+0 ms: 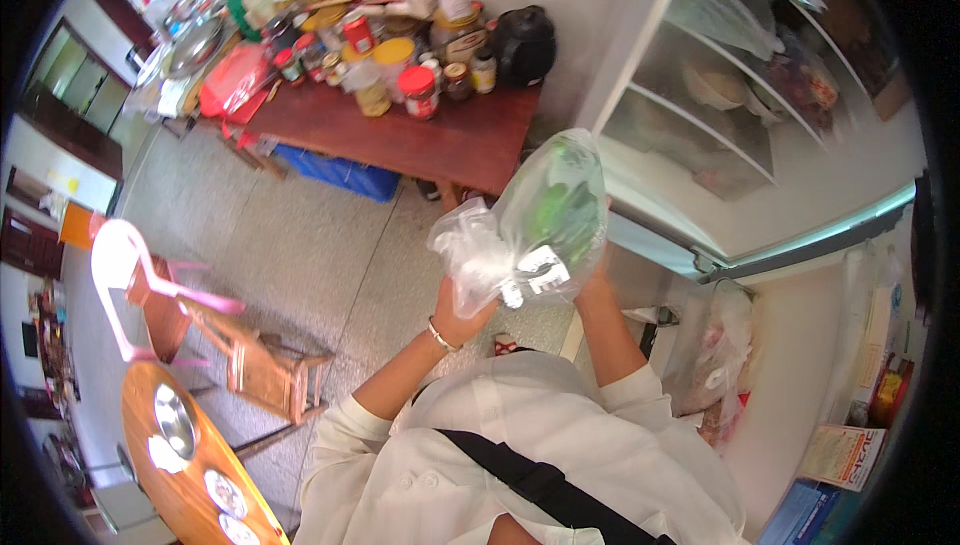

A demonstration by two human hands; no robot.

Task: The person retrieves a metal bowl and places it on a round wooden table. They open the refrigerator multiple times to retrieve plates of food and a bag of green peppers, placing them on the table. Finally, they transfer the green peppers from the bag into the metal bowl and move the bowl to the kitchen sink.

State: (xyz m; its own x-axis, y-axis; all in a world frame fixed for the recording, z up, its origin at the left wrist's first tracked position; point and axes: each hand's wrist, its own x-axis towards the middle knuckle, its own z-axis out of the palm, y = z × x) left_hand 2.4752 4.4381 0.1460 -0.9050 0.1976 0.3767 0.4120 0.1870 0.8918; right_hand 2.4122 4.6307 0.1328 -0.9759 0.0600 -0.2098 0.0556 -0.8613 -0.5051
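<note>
At the far left I see a pink-and-white chair (113, 320), and nearer the person an oval wooden table (213, 445) bearing a metal bowl (176, 421) and some plates. A brown wooden chair (262, 375) stands just beside that table. Farther back, a dark red table (400, 143) carries a red plastic bag (232, 82) at its left and a crowd of jars to the right, with a blue box (345, 175) underneath. In the middle, the person in a white shirt (500, 395) holds up a clear bag of green vegetables (553, 200), in the air in front of the chest. The left hand (464, 317) grips it by the gathered end, fingers mostly hidden behind the crumpled plastic; a white label (541, 273) sits near the gather. The right hand (596, 273) clasps the fuller end from the right side, its fingers also largely covered. To the right, an open fridge (735, 217) shows filled shelves, and its door (790, 345) holds packages and boxes.
</note>
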